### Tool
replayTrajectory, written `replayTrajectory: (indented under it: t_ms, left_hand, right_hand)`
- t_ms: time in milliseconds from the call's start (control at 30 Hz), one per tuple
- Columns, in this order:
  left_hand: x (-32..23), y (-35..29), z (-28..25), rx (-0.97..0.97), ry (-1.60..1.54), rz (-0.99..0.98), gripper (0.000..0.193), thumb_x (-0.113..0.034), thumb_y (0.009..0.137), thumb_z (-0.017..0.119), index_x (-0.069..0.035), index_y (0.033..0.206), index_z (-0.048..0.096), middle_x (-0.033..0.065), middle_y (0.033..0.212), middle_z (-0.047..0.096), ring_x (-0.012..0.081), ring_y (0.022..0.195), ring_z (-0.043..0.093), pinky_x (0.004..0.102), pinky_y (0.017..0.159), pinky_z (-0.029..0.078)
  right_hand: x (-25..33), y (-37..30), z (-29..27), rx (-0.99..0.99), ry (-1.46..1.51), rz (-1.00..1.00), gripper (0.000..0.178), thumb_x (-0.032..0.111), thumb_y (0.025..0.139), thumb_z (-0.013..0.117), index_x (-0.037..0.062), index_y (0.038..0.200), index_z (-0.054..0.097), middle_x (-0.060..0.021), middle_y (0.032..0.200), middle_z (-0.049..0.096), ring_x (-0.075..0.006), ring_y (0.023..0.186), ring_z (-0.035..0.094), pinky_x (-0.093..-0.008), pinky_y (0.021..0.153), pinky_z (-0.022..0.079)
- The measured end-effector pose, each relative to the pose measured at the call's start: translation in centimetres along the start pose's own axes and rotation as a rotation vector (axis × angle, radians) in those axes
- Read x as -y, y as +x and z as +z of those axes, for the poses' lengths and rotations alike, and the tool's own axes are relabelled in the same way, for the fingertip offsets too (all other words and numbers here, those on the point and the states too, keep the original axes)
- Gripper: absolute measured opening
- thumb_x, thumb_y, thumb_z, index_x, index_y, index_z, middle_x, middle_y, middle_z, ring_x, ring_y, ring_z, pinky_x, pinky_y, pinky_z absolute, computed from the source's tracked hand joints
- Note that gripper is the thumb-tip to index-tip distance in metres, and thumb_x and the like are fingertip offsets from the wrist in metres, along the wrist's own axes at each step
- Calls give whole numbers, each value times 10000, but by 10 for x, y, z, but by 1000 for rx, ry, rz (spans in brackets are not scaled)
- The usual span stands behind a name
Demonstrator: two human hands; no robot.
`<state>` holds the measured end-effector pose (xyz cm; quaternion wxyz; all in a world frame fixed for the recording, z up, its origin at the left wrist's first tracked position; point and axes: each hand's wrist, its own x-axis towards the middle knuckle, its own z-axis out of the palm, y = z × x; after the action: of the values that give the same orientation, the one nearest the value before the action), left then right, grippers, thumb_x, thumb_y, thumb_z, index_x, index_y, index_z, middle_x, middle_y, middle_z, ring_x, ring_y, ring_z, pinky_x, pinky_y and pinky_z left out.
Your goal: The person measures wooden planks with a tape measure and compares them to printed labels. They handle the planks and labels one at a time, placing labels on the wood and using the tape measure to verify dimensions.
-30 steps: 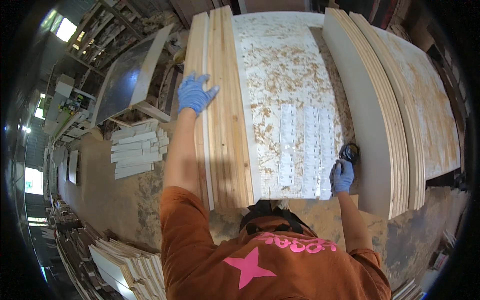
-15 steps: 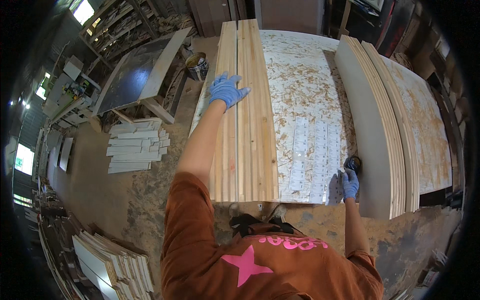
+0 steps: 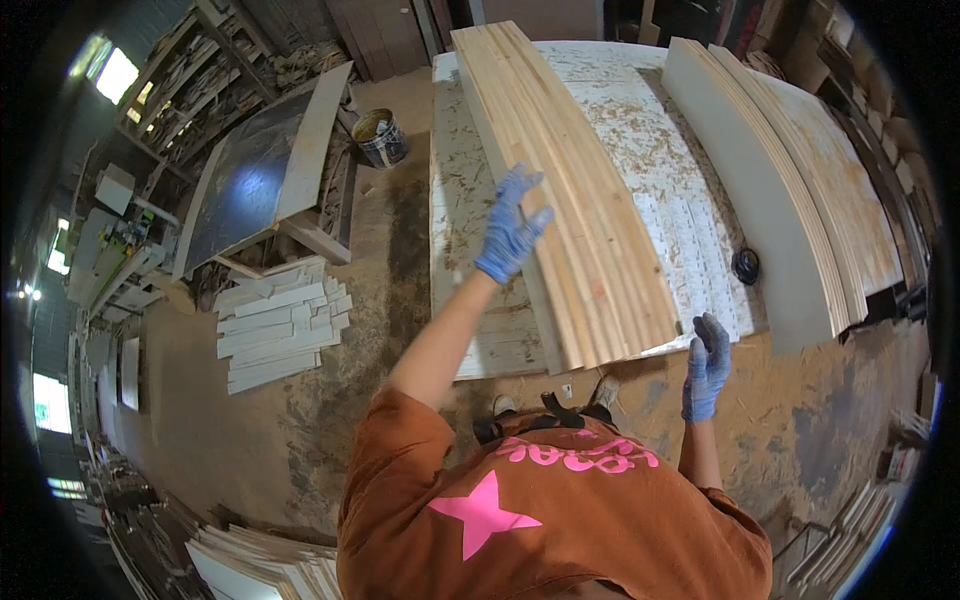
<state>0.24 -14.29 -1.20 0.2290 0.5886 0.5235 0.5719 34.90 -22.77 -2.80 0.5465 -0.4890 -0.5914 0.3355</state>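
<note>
A bundle of pale wooden boards stands on the white worktable, packed side by side with their narrow edges up. Against the bundle's left side lies my left hand in a blue knit glove, fingers spread over the upper edge. My right hand, gloved the same way, is just off the bundle's near right corner; its thumb and fingers are apart and nothing shows in them. Beyond that hand, a small black round object rests on the table beside printed white label sheets.
More boards stand on edge along the table's right side. At left are a dark-topped table, a bucket and a pile of white strips on the floor. Stacked panels lie at the lower left.
The boards have shifted right and now sit slanted, pressed together without the earlier gap. My left hand has moved to their left side. My right hand has left the black object and come nearer.
</note>
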Motion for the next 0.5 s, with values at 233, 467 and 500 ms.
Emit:
replayTrajectory:
  t_ms: [233,467,500]
  left_hand:
    - [-15,-62,8,24,228,290,638,-403,750,678,-101,1282,497,224,1453,247,402,1359,202,446,1089,240]
    - [-15,-63,0,102,365,376,524,-414,734,690,-146,1174,592,215,1390,349,424,1329,243,479,1069,277]
    - [-14,-62,-1,104,378,384,513,-415,732,691,-154,1165,598,208,1378,367,422,1323,254,480,1066,282]
  right_hand:
    - [56,-42,52,96,-372,-340,539,287,817,637,11,1252,480,-133,1188,574,-264,1139,508,-384,1026,314]
    - [71,-57,93,248,-560,-419,642,401,747,663,52,1261,501,-195,1287,493,-348,1200,452,-460,1074,221]
    - [68,-60,98,229,-585,-411,633,395,741,666,55,1252,510,-202,1293,485,-353,1202,449,-461,1073,221]
